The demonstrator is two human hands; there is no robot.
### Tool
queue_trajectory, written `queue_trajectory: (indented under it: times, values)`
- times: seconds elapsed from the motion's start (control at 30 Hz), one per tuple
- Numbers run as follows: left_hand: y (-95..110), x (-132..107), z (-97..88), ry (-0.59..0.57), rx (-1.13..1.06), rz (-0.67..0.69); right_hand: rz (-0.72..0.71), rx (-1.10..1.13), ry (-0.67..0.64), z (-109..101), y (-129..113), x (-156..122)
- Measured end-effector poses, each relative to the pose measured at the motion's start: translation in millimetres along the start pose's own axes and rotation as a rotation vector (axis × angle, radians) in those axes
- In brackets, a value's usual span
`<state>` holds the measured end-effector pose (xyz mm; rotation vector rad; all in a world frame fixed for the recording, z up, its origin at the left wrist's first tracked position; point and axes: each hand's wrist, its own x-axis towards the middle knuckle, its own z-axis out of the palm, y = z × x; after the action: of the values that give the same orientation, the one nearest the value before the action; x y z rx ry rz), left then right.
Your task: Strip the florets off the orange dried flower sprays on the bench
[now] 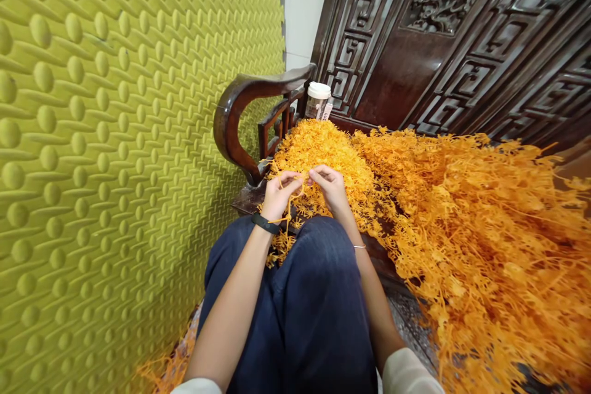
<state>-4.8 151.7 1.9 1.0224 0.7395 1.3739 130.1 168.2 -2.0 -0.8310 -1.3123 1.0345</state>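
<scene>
My left hand (278,194) is closed in a pinch on a thin orange plastic stem (290,206), which hangs down past the wrist. Close to its fingertips, my right hand (329,183) is also pinched, at a small orange piece between the two hands; its exact shape is too small to make out. Both hands are above my knees, in front of a heap of small orange plastic flowers (341,154) on a dark wooden bench.
A large pile of stringy orange plastic sprays (480,240) spreads to the right. The bench's curved armrest (231,117) stands at left, with a lidded cup (318,98) behind. Yellow-green textured foam (115,135) fills the left side; a carved wooden backrest (401,68) rises behind.
</scene>
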Motion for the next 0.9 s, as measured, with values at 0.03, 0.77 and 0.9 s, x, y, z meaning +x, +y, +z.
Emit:
queue_trajectory:
  times: [0.03, 0.77, 0.9]
  values:
    - [-0.5, 0.5, -0.6, 0.025, -0.015, 0.012, 0.008, -0.008, -0.01, 0.6, -0.6, 0.0]
    - [-9.2, 4.2, -6.3, 0.096, 0.322, 0.21, -0.063, -0.139, -0.012, -0.2, 6.3, 0.6]
    - [-10.1, 4.1, -1.0, 0.082, 0.232, 0.086, -0.123, -0.162, 0.007, 0.9, 6.6, 0.5]
